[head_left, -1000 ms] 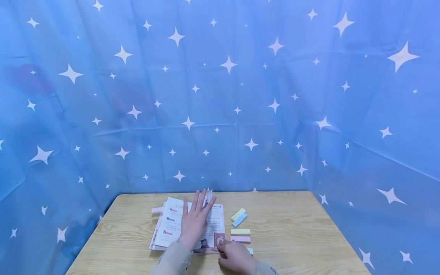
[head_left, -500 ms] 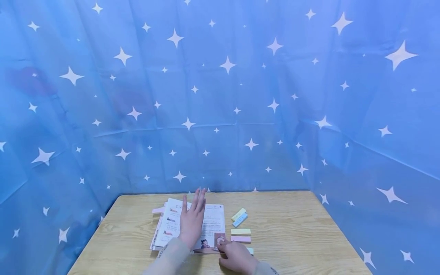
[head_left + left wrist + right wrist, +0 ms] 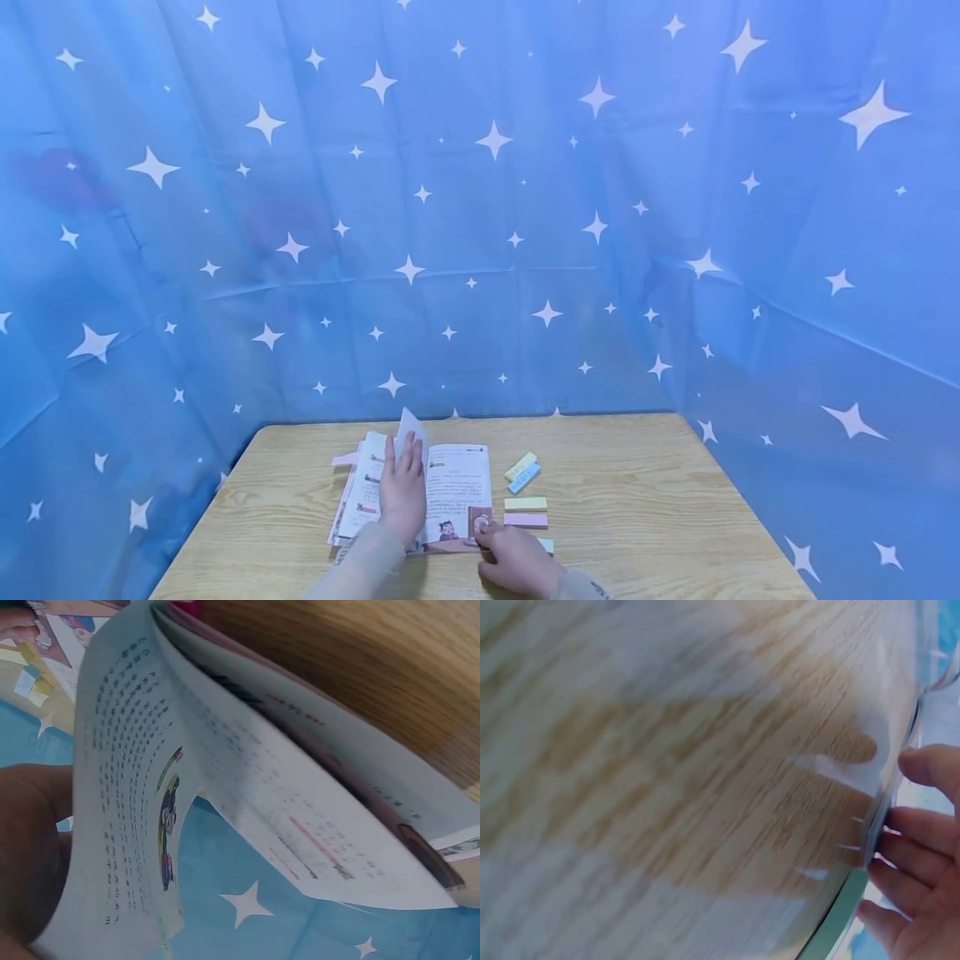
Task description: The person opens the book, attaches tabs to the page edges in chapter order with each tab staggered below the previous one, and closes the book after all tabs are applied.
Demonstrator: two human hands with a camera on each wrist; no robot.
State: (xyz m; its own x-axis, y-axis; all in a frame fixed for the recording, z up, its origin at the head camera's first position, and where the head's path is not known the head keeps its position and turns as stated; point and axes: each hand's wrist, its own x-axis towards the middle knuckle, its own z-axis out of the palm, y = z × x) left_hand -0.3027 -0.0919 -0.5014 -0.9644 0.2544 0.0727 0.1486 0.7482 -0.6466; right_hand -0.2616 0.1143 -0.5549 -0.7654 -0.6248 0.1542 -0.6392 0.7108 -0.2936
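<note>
Left hand [image 3: 402, 496] shifted leftward, page [image 3: 411, 424] half-hidden, right hand [image 3: 519, 557] seemingly pressing book [image 3: 457, 492]

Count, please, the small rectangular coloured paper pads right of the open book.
5: slanted yellow pad and blue pad farthest away; nearer, level yellow pad, pink pad, then green pad partly behind the bare right hand, which may hide others.

The left forearm [image 3: 358, 567] slants in from the near side, and the left hand [image 3: 403, 496] points to the far side, fingers nearly straight; its thumb's pose is hard to judge. Nearer and to the right, the right hand [image 3: 519, 558] reaches leftward, fingers [image 3: 919, 859] slightly bent and relaxed, thumb [image 3: 934, 765] apart.
</note>
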